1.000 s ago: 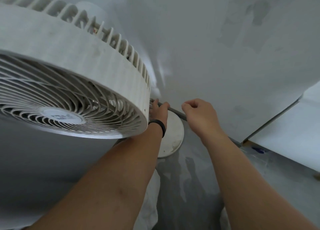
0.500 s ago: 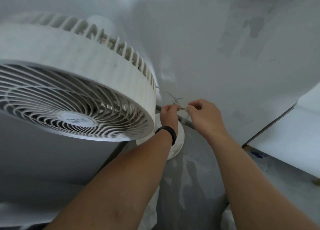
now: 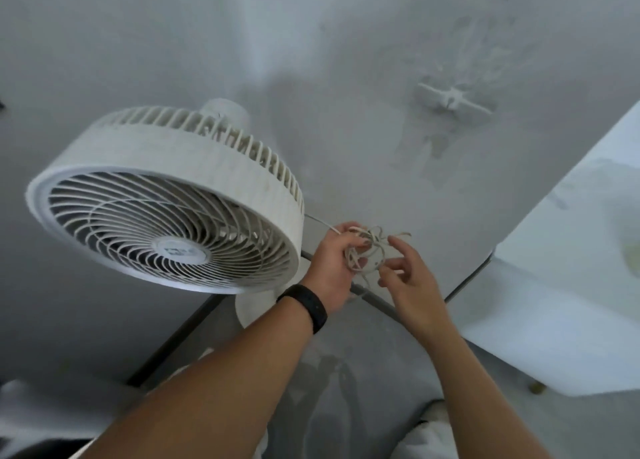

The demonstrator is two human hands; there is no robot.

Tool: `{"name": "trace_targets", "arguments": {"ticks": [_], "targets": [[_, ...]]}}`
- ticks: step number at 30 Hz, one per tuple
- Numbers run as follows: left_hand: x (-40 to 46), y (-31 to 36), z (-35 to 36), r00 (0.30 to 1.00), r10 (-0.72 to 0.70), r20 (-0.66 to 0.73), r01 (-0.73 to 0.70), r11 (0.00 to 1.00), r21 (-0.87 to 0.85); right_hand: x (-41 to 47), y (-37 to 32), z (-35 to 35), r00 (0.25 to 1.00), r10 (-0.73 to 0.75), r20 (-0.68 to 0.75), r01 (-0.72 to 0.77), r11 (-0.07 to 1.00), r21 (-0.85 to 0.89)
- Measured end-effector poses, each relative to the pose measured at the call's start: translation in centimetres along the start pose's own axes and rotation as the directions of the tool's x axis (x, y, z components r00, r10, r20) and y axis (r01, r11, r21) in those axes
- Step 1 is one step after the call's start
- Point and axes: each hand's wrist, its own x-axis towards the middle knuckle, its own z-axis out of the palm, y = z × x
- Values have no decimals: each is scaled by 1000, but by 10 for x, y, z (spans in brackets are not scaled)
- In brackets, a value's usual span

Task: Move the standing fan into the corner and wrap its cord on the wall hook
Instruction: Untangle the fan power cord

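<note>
My left hand holds a loose coil of the fan's pale cord, with the fingers curled through the loops and the thumb underneath. My right hand is just beside it, its fingers spread and half bent, with the fingertips at the outer edge of the coil. The frame is soft there, so I cannot tell whether they actually pinch a strand or only brush it. One strand runs from my left hand up and left toward the back of the fan head, and another hangs down from the coil toward the floor.

The standing fan is to the left of my hands, its round grille tilted toward me. Its round white base sits on the grey floor, close to the dark skirting where two walls meet. I have a black band on my left wrist.

High on the wall, up and to the right of my hands and well apart from the cord, there is a white wall hook amid patchy, peeling paint. A white panel fills the right edge of the view.
</note>
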Motion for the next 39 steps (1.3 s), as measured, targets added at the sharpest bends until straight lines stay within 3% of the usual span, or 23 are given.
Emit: {"name": "trace_targets", "arguments": {"ticks": [6,8,14,17,19,21,24,28,32,39], "targets": [[-19,-23,14,997,-79,-5,75,966,-247,-45,-5,-17,994,-28,-108,42,991,129],[-26,-27,17,990,-138,21,138,947,-289,-48,-10,-16,995,-44,-87,51,996,78],[-41,-23,14,985,-170,-6,168,975,-147,-38,-19,-6,1000,-11,0,11,999,41],[-51,-19,4,998,-62,0,62,998,19,-30,-26,-3,996,-68,64,72,995,-72],[-56,-15,-7,1000,-5,-6,5,997,79,-23,-32,-5,995,-77,70,78,997,-9],[-55,-8,-15,998,9,-55,-7,999,34,-17,-38,-7,996,-83,42,83,996,20],[-45,0,-14,995,-84,-52,80,993,-86,-13,-40,-3,996,-85,7,85,996,33],[-34,-6,-5,989,-21,-148,14,999,-50,-10,-34,-3,994,-83,-71,82,997,-6],[-37,-12,0,983,121,-137,-101,984,143,-13,-24,-10,976,-80,-205,74,997,-38],[-37,-18,1,920,373,-122,-256,806,534,-11,-18,-12,961,-126,-245,84,980,-178]]}}
